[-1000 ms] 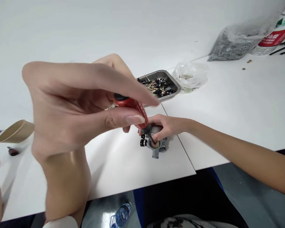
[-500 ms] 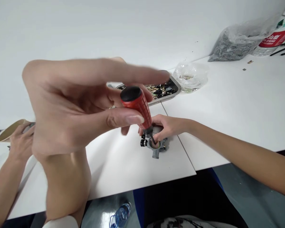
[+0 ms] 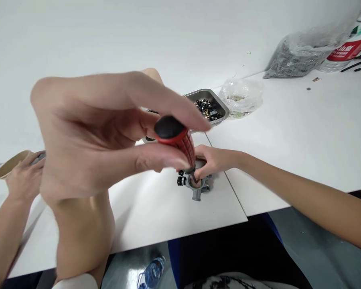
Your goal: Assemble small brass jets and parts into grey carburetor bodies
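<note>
Grey metal part [image 3: 197,185] sits on white worktop [image 3: 156,208], right hand [image 3: 214,159] fingers closed around it. Left hand [image 3: 93,132] fingers pinch red screwdriver [image 3: 177,140], tip in the part. Steel tray [image 3: 212,105] lies beyond both hands, plastic bags [image 3: 242,96] farther right.

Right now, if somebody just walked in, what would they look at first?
First, the big left hand up close, pinching a red ribbed screwdriver with a black cap. Its tip points down into a small grey metal engine part on the white table, steadied by the right hand. Behind sits a shiny steel tray of small parts.
</note>
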Available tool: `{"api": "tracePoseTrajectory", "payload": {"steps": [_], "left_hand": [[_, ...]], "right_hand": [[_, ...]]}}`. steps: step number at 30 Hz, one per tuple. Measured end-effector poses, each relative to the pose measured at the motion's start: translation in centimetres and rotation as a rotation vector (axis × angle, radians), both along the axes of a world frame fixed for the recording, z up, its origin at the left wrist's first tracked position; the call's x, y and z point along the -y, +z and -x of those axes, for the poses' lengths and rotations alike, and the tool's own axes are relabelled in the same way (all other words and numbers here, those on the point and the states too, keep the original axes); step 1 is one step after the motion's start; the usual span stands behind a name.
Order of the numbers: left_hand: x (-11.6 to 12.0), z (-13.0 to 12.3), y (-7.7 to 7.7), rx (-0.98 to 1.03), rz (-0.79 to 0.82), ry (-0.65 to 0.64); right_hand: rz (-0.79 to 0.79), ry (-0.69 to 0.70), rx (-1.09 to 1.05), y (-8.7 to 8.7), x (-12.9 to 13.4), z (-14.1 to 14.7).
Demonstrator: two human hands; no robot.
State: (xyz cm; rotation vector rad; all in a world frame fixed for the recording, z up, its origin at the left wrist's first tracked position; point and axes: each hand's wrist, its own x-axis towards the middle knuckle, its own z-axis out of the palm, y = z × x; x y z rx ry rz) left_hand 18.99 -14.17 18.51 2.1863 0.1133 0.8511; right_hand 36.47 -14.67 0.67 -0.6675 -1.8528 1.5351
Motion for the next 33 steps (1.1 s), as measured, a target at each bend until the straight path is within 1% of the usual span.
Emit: {"api": "tracePoseTrajectory", "payload": {"steps": [3,5,7,9,10,13,16,18,20,22,24,30,31,33], "left_hand": [[-0.5,1.1,-0.6,0.015,0.015,0.020],[-0.9,1.7,-0.7,-0.030,0.001,0.033],[-1.2,2.0,-0.7,-0.056,-0.038,0.001],[-1.3,1.9,-0.5,-0.075,-0.066,-0.030],[-1.2,1.8,-0.4,-0.081,-0.068,-0.022],[-1.1,1.4,-0.5,-0.059,-0.043,0.054],[-1.4,1.4,-1.1,-0.047,-0.039,0.065],[-1.9,1.4,-1.7,-0.004,-0.067,0.041],[-2.5,1.4,-2.3,0.086,-0.085,-0.010],[-2.9,1.4,-2.7,0.139,-0.065,-0.058],[-3.3,1.5,-2.9,0.140,-0.036,-0.051],[-3.8,2.2,-2.4,0.074,-0.062,-0.063],[-3.9,2.2,-2.3,0.056,-0.066,-0.048],[-4.1,2.2,-2.3,0.045,-0.114,-0.046]], "right_hand": [[0.010,0.007,0.003,0.1,0.1,0.0],[0.026,0.018,0.003,0.1,0.1,-0.1],[0.038,0.024,0.007,0.1,0.1,-0.1],[0.039,0.025,0.007,0.0,0.1,-0.1],[0.039,0.023,0.007,0.0,0.1,-0.1],[0.040,0.011,0.003,-0.1,0.2,-0.1],[0.033,0.004,0.004,-0.1,0.1,-0.1],[0.038,0.017,0.000,0.0,0.1,-0.1],[0.044,0.026,0.005,0.0,0.0,-0.1],[0.036,0.025,0.014,0.1,0.0,-0.1],[0.034,0.025,0.012,0.1,0.0,-0.1],[0.053,0.023,0.009,0.1,0.1,-0.1],[0.056,0.024,0.009,0.1,0.1,-0.1],[0.069,0.033,-0.004,0.1,0.1,-0.1]]}}
